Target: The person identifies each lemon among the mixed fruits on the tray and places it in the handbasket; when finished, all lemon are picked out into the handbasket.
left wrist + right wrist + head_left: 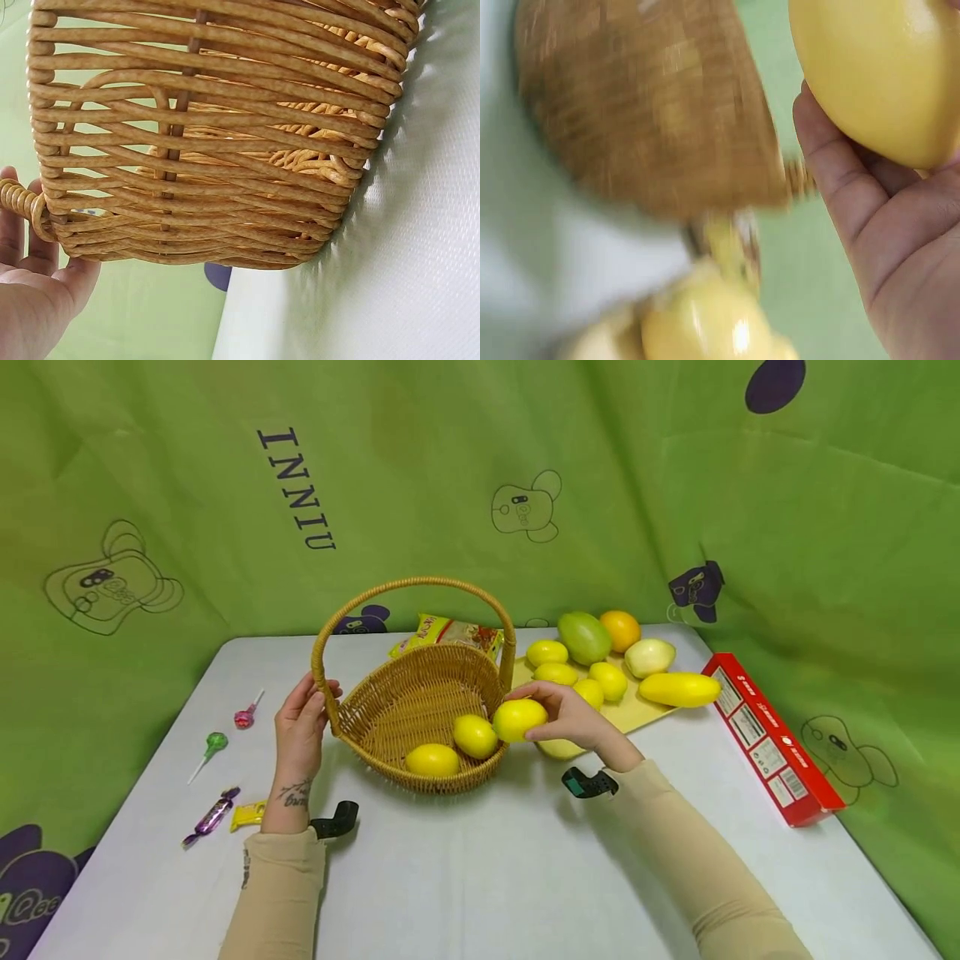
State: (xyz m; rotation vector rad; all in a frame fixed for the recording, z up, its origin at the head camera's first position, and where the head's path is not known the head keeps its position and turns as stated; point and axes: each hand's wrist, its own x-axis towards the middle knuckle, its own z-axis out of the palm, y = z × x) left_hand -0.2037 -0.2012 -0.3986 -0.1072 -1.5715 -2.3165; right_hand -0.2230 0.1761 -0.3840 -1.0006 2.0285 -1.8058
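Observation:
A wicker basket with a tall arched handle stands mid-table, two lemons inside it near the front. With fingers and thumb my left hand grips the base of the handle on the left side; the left wrist view shows the woven wall beside that hand. A third lemon is held by my right hand at the basket's right rim. In the right wrist view the fingers curl round this lemon, and the basket is blurred.
Right of the basket, a yellow tray bears several lemons, a green mango-like fruit, an orange and a long yellow fruit. A red box lies at right. Lollipops and wrapped candies lie left; a snack bag sits behind.

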